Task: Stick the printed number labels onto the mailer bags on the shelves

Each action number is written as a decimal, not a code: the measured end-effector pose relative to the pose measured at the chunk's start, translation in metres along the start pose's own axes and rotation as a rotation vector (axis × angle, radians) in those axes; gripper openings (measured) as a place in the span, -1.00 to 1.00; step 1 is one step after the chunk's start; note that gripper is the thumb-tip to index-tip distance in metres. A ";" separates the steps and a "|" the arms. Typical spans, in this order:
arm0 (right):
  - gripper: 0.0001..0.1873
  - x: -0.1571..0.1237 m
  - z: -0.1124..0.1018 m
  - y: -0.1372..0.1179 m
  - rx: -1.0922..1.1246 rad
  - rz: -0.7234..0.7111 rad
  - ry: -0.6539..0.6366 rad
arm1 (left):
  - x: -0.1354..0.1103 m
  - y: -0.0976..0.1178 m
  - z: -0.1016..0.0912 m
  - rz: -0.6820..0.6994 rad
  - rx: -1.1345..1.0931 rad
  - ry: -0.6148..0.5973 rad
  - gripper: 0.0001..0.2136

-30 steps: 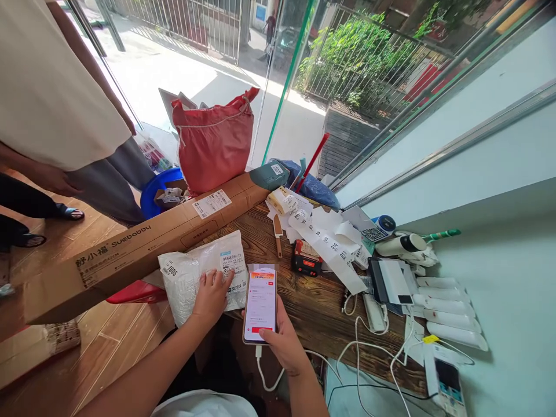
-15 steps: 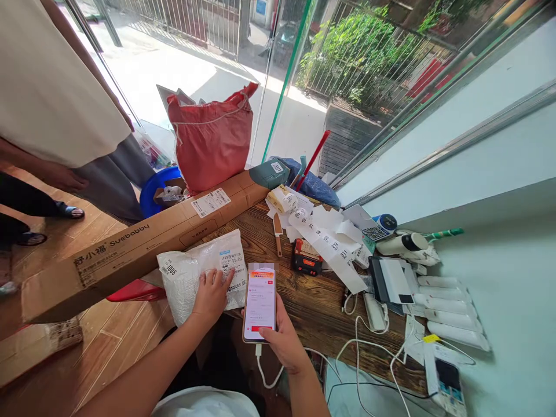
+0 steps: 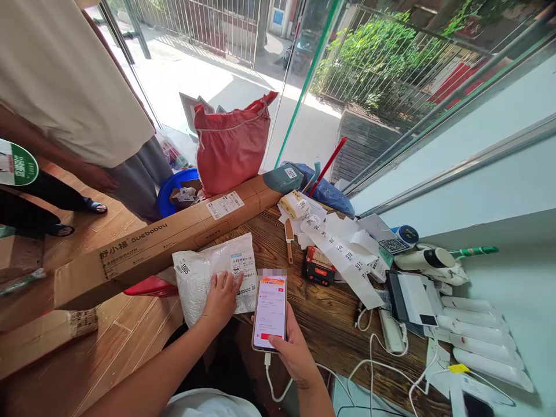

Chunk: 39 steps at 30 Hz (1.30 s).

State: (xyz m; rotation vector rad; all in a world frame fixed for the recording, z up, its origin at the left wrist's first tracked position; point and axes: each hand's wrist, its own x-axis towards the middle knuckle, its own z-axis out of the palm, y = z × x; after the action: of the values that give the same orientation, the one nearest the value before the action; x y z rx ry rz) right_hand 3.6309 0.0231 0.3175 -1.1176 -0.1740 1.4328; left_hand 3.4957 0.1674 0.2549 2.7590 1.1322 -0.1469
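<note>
My left hand rests on a white plastic mail bag, fingers pressing next to its printed shipping label. My right hand grips a smartphone with a lit screen; a white charging cable hangs from its lower end. The phone hovers just right of the bag, above the wooden table. A long brown cardboard box lies behind the bag, slanting across the table's far corner.
A person in a pale shirt stands at left. A red sack and a blue tub sit behind the box. Label strips, a red-black device, a label printer, cables and white rolls crowd the table's right side.
The view has shifted a little to the left and down, so everything sits further right in frame. Both hands keep their hold on the bag and phone.
</note>
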 end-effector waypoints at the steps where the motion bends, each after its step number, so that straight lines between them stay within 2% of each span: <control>1: -0.10 0.000 0.001 -0.001 0.000 0.005 0.005 | -0.001 0.000 0.001 -0.002 0.000 -0.006 -0.43; 6: -0.12 -0.001 0.003 -0.006 -0.024 0.015 0.022 | -0.001 0.000 0.002 -0.004 0.000 -0.031 -0.45; 17: -0.15 -0.002 0.007 -0.012 -0.006 0.028 0.016 | 0.004 0.005 -0.011 -0.026 0.008 -0.100 -0.44; 25: -0.10 0.000 0.003 -0.008 -0.005 0.019 0.041 | 0.016 0.010 -0.028 -0.048 0.056 -0.180 -0.32; 34: -0.11 0.001 0.006 -0.011 -0.011 -0.013 0.003 | 0.032 0.017 -0.039 -0.097 0.095 -0.230 -0.36; 39: -0.10 0.003 0.006 -0.012 -0.001 -0.020 -0.032 | 0.031 0.017 -0.040 -0.099 0.041 -0.239 -0.26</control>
State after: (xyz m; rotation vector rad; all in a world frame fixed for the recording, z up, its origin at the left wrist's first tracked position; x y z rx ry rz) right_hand 3.6352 0.0311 0.3274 -1.0915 -0.2078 1.4330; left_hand 3.5312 0.1838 0.2914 2.6305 1.2113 -0.5024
